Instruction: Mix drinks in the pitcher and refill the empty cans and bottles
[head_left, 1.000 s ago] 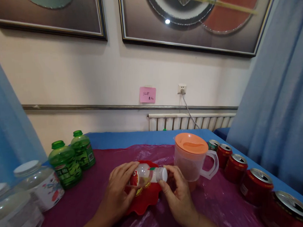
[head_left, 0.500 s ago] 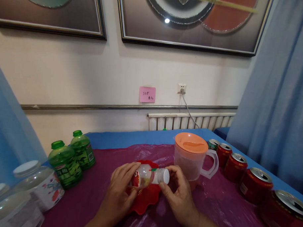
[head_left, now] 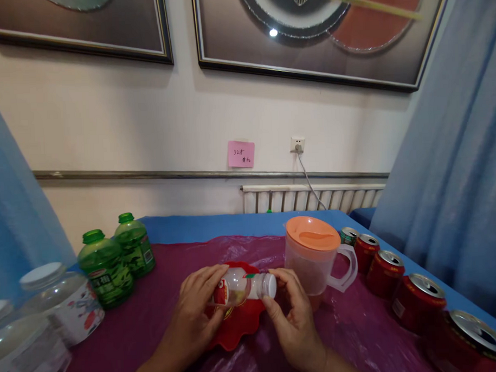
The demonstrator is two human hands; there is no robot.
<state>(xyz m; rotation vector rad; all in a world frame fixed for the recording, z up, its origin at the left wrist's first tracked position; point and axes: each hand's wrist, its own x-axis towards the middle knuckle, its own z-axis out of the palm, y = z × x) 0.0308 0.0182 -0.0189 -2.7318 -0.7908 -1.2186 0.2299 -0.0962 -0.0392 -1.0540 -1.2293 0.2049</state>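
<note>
A small clear plastic bottle (head_left: 237,285) with a red and white label and a white cap (head_left: 268,286) lies sideways between my hands. My left hand (head_left: 195,307) is wrapped around its base end. Thumb and fingers of my right hand (head_left: 293,314) close around the capped end. Beneath the bottle is a red scalloped plate (head_left: 239,330) on the purple plastic sheet. Just right of my right hand stands a clear pitcher (head_left: 303,265) with an orange lid (head_left: 312,232) and a handle.
Several opened drink cans (head_left: 418,302) line the right side. Two green bottles (head_left: 107,272) and two clear jars with white lids (head_left: 59,306) stand at left. A purple sheet (head_left: 173,264) covers much of the blue tabletop (head_left: 180,229). Behind are a radiator (head_left: 281,198) and a wall.
The bottle stays sideways between both hands. My right fingers have shifted very slightly around the capped end; everything else looks the same.
</note>
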